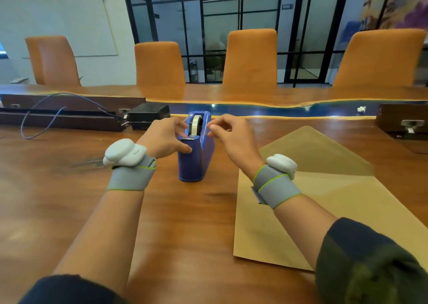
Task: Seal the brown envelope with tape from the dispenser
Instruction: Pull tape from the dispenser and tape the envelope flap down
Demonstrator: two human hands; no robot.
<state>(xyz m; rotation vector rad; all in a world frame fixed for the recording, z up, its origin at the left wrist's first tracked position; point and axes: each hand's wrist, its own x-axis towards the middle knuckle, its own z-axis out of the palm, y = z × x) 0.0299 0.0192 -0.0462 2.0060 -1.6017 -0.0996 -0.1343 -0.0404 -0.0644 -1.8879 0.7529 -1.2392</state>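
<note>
A blue tape dispenser (195, 157) stands upright in the middle of the wooden table, with a pale tape roll (195, 124) in its top. My left hand (165, 136) grips the dispenser's left side, thumb on its front near the cutter. My right hand (228, 136) hovers just right of the roll, fingers pinched together; no tape strip shows between them. The brown envelope (324, 201) lies flat to the right, its triangular flap open and pointing away from me. My right wrist is above its left edge.
A black box (148, 116) and a blue cable (41, 120) lie at the back left beside a dark wooden strip. A dark wooden box (403, 118) sits at the back right. Several orange chairs (250, 58) line the table's far side.
</note>
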